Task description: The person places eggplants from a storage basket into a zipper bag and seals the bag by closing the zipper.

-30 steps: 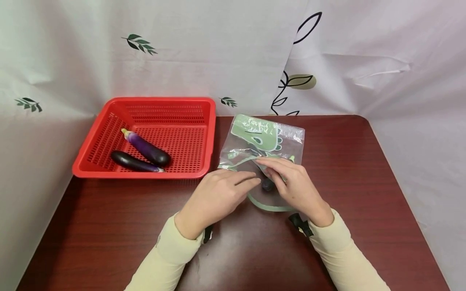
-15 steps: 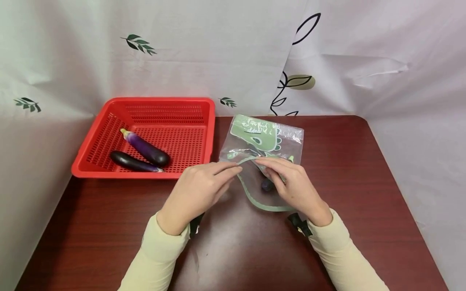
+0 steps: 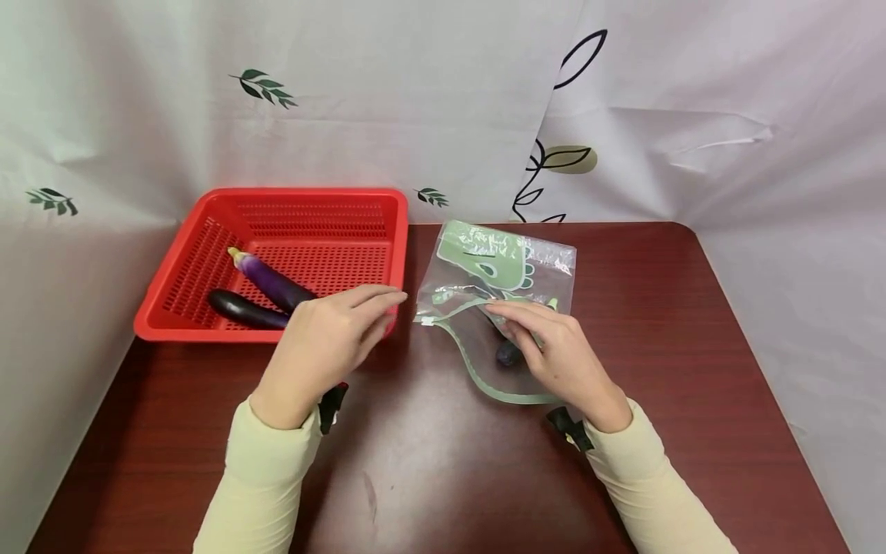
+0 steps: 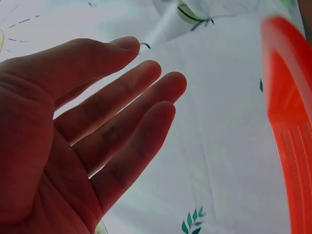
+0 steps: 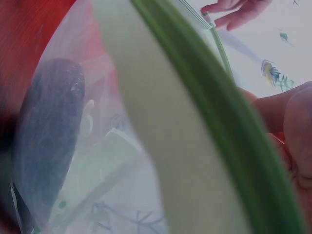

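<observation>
A clear zip bag [image 3: 547, 265] with a green cartoon print lies on the table, its green-edged mouth spread toward me. Through the plastic shows a dark eggplant [image 5: 48, 131], partly covered by my right hand [image 3: 564, 354] in the head view. That hand pinches the upper edge of the bag's mouth. My left hand [image 3: 321, 350] hovers at the front right of the red basket [image 3: 400, 265], holding nothing, its fingers loosely bent and apart in the left wrist view. Two eggplants lie in the basket: a purple one [image 3: 266, 278] and a darker one [image 3: 238, 306], whose right end is behind the left hand.
The basket stands at the back left of the dark red wooden table [image 3: 429, 462]. A white slider [image 3: 428, 321] sits at the left end of the bag's zip. White printed cloth [image 3: 332, 92] hangs behind the table and along both sides.
My left hand has moved left from the bag's mouth to the basket's front right, uncovering the slider. My right hand keeps its place on the bag.
</observation>
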The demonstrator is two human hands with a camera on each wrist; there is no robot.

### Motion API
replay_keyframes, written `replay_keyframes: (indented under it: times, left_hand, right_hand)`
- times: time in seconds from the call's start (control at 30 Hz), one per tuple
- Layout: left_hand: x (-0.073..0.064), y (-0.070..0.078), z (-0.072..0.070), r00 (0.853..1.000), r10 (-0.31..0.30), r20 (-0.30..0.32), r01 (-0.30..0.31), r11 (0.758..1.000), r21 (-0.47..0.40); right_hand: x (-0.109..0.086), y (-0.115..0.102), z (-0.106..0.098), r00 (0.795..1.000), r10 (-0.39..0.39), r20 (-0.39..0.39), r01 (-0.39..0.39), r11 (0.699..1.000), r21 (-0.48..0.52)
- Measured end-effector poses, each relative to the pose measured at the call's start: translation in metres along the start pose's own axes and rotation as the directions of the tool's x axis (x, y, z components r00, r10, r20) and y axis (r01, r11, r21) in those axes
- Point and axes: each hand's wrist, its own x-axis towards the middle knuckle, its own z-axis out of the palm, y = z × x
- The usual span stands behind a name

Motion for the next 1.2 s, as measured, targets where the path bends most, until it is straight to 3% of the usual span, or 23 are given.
replay_keyframes:
  times: [0.27,0.6,0.83,1.2]
  left_hand:
    - [-0.007,-0.025,-0.011,0.996,-0.066,0.059,0.063,0.997,0.048]
    - [-0.006,-0.047,-0.027,0.977,-0.156,0.148,0.139,0.983,0.117]
    - [-0.006,-0.06,-0.039,0.954,-0.235,0.188,0.207,0.966,0.155]
    - [0.004,-0.083,-0.058,0.919,-0.297,0.26,0.261,0.951,0.164]
  right_hand:
    - [-0.001,0.001,0.001,1.0,0.0,-0.002,0.0,1.0,0.008]
    - [-0.002,0.002,0.002,1.0,0.003,-0.001,-0.003,1.0,-0.001]
    - [-0.001,0.002,0.002,1.0,-0.003,-0.004,0.003,1.0,-0.001]
    - [-0.001,0.003,0.002,1.0,0.001,-0.001,-0.001,1.0,-0.002]
